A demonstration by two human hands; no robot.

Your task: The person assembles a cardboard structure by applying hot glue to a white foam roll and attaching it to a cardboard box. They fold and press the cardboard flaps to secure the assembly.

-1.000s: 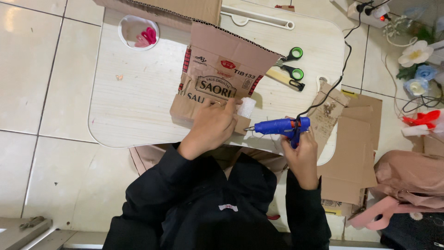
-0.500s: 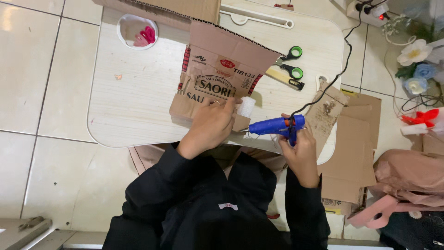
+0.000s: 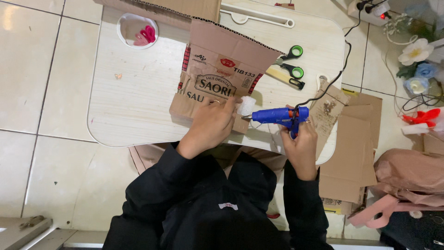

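Note:
My left hand [image 3: 210,125] presses down on the near edge of a brown printed cardboard sheet [image 3: 222,74] lying on a small pale wooden table [image 3: 134,102]. Its fingers also touch a small white foam piece [image 3: 246,106] at the sheet's corner. My right hand [image 3: 300,139] grips the handle of a blue hot glue gun [image 3: 276,115], held level with its nozzle pointing left at the white piece. The gun's black cord runs up to a power strip [image 3: 372,9] at the far right.
Green-handled scissors [image 3: 292,62] and a wooden-handled tool lie beyond the sheet. A white bowl [image 3: 136,30] with pink bits sits at the far left corner. Cardboard scraps [image 3: 351,139], artificial flowers [image 3: 416,58] and a pink bag [image 3: 407,178] lie on the tiled floor to the right.
The glue gun has shifted slightly left, bringing its nozzle closer to the white piece. My left hand stays on the cardboard.

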